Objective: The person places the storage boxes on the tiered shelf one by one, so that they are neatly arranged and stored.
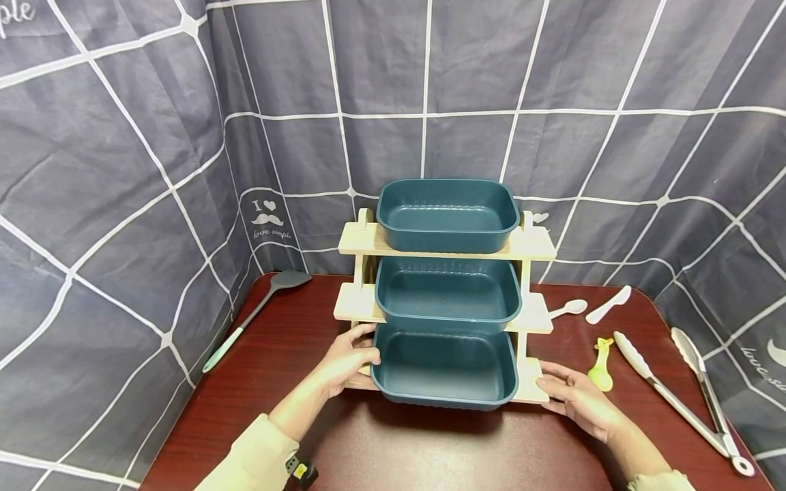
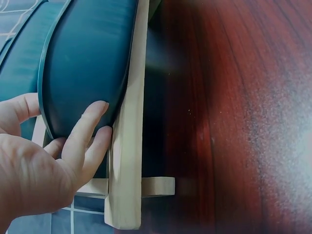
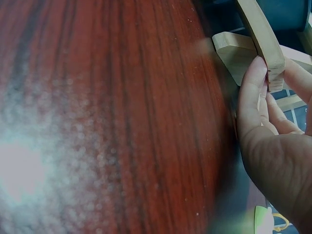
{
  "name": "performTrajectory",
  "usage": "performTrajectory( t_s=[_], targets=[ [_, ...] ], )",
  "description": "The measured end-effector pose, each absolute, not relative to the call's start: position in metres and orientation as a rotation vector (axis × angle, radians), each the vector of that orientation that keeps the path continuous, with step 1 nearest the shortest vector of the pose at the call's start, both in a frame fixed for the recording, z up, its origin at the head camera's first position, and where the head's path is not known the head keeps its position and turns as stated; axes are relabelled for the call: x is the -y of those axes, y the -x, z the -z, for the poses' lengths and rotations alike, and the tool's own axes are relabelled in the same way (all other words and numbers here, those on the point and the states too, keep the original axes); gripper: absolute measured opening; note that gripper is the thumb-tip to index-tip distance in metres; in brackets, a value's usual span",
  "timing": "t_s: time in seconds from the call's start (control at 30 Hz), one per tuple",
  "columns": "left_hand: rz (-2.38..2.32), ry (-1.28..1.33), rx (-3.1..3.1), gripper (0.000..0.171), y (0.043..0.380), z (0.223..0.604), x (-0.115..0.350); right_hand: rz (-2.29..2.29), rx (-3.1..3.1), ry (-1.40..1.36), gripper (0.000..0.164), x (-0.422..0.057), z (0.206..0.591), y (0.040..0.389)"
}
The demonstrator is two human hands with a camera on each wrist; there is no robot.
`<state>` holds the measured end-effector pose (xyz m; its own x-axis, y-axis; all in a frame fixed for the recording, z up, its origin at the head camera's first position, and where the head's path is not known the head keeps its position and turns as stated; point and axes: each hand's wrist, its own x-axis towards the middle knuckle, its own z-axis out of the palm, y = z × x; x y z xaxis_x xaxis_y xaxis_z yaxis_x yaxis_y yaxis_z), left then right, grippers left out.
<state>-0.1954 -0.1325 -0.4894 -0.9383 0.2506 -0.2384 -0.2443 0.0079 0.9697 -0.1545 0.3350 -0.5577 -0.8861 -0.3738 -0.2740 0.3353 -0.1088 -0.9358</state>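
A three-tier pale wooden rack stands at the middle of the table with one dark teal plastic bin on each tier. The top bin, middle bin and bottom bin all have nothing in them. My left hand grips the left end of the bottom bin, thumb at its rim and fingertips on its outer wall. At the other side, my right hand pinches the right end of the bottom shelf board between thumb and fingers.
A grey spatula lies at the left. Right of the rack are a white spoon, a white knife-shaped utensil, a yellow-green utensil and tongs. Grey checked curtains enclose the red-brown table.
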Motion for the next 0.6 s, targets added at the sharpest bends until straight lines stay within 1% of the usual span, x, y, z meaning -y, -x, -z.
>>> performTrajectory(
  t_s=[0.17,0.4,0.5,0.6],
  targets=[
    [-1.996,-0.007,-1.949,0.071,0.1942,0.4896,0.1325,2.034,-1.722,0.043,0.038,-0.3352,0.5580,0.1552],
    [-2.013,0.019,-1.941,0.072,0.1920,0.4887,0.1318,2.038,-1.720,0.031,0.032,-0.3352,0.5585,0.1553],
    [-2.031,0.042,-1.902,0.071,0.1903,0.4889,0.1320,2.031,-1.721,0.024,0.033,-0.3351,0.5582,0.1551],
    [-2.051,0.056,-1.857,0.068,0.1891,0.4891,0.1328,2.029,-1.725,0.018,0.038,-0.3347,0.5573,0.1547]
  ],
)
